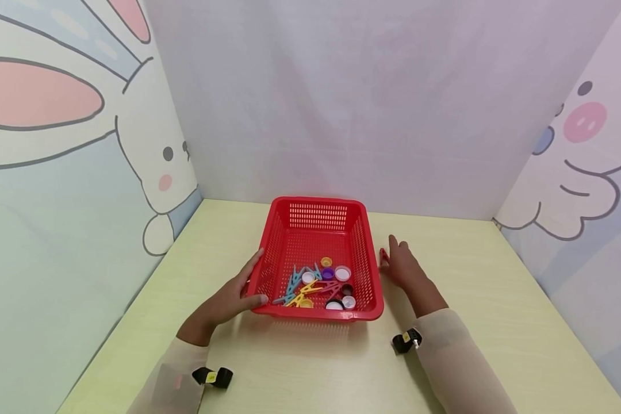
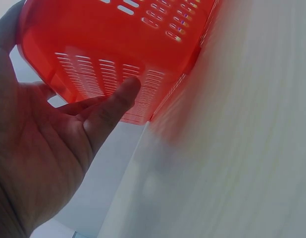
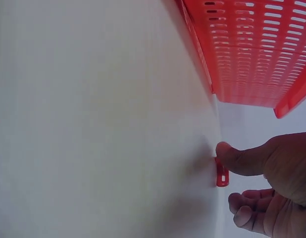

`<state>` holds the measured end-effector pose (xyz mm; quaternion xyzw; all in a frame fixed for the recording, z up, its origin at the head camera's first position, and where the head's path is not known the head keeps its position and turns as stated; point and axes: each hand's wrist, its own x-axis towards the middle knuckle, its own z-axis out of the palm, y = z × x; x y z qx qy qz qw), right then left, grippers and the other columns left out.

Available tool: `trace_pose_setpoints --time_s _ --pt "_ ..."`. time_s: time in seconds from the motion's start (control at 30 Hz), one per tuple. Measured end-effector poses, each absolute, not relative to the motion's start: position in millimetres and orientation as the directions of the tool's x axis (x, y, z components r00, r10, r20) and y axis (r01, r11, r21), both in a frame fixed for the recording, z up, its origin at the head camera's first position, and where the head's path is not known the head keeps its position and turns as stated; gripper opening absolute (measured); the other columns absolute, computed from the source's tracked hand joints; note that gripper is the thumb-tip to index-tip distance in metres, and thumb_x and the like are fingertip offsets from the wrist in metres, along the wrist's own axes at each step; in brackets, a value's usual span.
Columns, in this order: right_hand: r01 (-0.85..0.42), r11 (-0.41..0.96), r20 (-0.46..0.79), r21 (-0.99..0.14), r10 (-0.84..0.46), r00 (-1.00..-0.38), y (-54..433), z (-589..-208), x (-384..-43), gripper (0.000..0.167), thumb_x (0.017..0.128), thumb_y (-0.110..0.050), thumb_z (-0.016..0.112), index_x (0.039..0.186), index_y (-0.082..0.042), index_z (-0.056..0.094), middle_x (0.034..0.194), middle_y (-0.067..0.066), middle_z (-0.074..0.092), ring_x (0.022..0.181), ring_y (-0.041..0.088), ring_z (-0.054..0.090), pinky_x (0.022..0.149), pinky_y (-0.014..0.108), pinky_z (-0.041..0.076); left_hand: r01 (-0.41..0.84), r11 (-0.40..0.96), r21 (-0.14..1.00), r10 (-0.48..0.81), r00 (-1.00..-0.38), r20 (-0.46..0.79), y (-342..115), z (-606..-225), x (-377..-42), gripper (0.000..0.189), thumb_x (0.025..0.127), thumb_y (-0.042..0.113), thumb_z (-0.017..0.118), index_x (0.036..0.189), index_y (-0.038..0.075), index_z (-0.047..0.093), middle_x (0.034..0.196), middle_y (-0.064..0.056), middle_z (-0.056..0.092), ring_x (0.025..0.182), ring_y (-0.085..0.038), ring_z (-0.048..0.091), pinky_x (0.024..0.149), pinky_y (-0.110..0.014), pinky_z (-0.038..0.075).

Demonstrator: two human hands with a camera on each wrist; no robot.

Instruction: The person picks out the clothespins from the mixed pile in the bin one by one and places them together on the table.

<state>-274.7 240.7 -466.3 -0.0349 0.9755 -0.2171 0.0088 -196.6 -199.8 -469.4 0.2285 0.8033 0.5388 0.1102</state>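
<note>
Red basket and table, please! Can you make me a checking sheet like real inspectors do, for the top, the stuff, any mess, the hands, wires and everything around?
Surface: pale table, bearing the red basket.
Job's things: basket holds teal clips, yellow clips, red clips and round caps; one loose red clip outside, on its right.
Clutter: nothing seen beyond these.
Left hand: holds the basket's near left corner.
Right hand: at the loose red clip; can't tell whether it pinches it.
Cables: nothing seen.
Surroundings: pale back wall; cartoon rabbit left, another cartoon animal right.
</note>
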Motion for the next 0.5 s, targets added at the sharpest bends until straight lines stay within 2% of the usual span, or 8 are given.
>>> trace_pose_setpoints --time_s 0.13,0.27,0.4,0.5 --pt "-0.084 0.919 0.027 -0.386 -0.08 -0.996 240 -458 -272 0.092 0.096 -0.008 0.081 0.166 0.005 0.024 0.137 0.04 0.049 0.101 0.04 0.062 0.089 0.056 0.061 0.255 0.311 0.915 0.488 -0.869 0.076 -200 -469 -196 0.117 0.092 0.025 0.083 0.177 0.027 0.003 0.161 -0.026 0.041 0.139 -0.043 0.052 0.092 -0.034 0.068" --pt "-0.128 0.935 0.072 -0.331 -0.11 -0.991 236 -446 -267 0.087 0.097 -0.005 0.079 0.166 0.002 0.028 0.133 0.036 0.052 0.092 0.035 0.062 0.075 0.047 0.06 0.257 0.31 0.915 0.487 -0.87 0.079 -199 -469 -196 0.116 0.092 0.025 0.083 0.177 0.026 0.003 0.162 -0.025 0.041 0.14 -0.043 0.051 0.092 -0.035 0.068" --pt "-0.181 0.944 0.131 -0.275 -0.149 -0.98 230 -433 -259 0.079 0.099 -0.008 0.078 0.165 0.001 0.036 0.132 0.032 0.055 0.083 0.03 0.063 0.069 0.041 0.06 0.253 0.317 0.914 0.486 -0.871 0.073 -199 -470 -196 0.116 0.092 0.025 0.083 0.177 0.028 0.003 0.162 -0.025 0.041 0.141 -0.043 0.051 0.092 -0.035 0.068" --pt "-0.243 0.947 0.2 -0.208 -0.202 -0.959 223 -423 -252 0.071 0.099 -0.005 0.076 0.162 0.0 0.043 0.125 0.028 0.058 0.077 0.027 0.061 0.065 0.038 0.059 0.256 0.32 0.912 0.487 -0.87 0.073 -200 -470 -197 0.117 0.092 0.024 0.083 0.177 0.028 0.003 0.163 -0.025 0.041 0.141 -0.043 0.051 0.092 -0.035 0.068"
